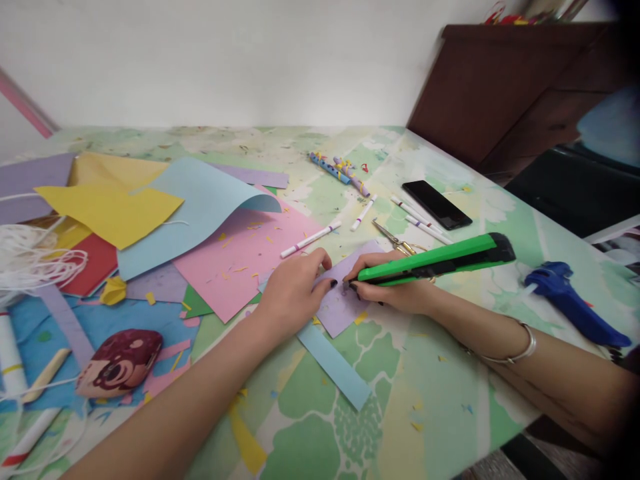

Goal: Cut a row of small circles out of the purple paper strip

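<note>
My right hand (395, 288) grips a green utility knife (440, 259), its tip pointing left onto a small lilac paper piece (340, 300). The fingers of my left hand (295, 287) are curled and press down on the left edge of that lilac paper, close to the knife tip. A light blue paper strip (334, 365) lies under and in front of the lilac piece, running toward me. A silver bangle (523, 347) sits on my right wrist.
Coloured sheets lie to the left: pink (240, 257), light blue (190, 207), yellow (110, 210). Markers (310, 240), scissors (395, 239), a black phone (436, 203) and a blue glue gun (570, 300) sit around. White cord (30, 257) and a brown pouch (120, 363) at left. Dark cabinet (500, 87) far right.
</note>
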`<state>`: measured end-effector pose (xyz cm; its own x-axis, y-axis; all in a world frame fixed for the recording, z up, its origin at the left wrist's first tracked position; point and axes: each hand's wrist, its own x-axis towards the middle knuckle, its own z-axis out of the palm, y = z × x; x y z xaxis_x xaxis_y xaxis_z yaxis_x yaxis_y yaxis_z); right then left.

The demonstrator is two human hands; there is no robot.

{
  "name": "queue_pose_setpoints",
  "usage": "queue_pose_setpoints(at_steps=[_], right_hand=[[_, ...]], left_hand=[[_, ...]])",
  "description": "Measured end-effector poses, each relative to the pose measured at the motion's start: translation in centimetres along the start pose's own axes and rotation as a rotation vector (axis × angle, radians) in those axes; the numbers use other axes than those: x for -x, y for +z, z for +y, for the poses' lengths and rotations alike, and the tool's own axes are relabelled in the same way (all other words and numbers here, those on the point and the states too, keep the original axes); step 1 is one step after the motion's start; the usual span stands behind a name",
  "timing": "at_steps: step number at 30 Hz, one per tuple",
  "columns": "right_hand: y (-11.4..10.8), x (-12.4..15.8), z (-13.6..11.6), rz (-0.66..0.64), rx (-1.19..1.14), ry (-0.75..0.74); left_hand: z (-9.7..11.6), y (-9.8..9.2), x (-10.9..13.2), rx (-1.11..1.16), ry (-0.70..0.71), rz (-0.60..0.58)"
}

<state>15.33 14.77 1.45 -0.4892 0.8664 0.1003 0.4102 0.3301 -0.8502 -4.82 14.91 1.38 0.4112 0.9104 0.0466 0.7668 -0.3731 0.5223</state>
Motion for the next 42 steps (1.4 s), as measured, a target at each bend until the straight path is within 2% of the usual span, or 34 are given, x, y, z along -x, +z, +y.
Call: queue_pose_setpoints(at_steps=[15,27,32,39,42], right_hand=[[0.32,-0.02,0.2,0.037,0.09,-0.047],[0.38,0.11,0.06,0.045,0.064,-0.041],[0.44,0.04,0.05,0.071,0.145,-0.042],[0.02,-0.14,-0.23,0.006,0.158,-0.082],[0.05,-0.18,-0.2,0.019,0.149,-0.068]], left_hand=[[0.05,0.09,0.01,0.011,-0.01,0.002],[0.11,0.08,-0.06,0.013,-0.009,0.004],[0.21,0.02,0.0,0.036,-0.016,0.007],[0.22,-0.22,0.02,0.124,-0.097,0.007],[0.35,-0.2,0.07,0.146,-0.124,0.014]])
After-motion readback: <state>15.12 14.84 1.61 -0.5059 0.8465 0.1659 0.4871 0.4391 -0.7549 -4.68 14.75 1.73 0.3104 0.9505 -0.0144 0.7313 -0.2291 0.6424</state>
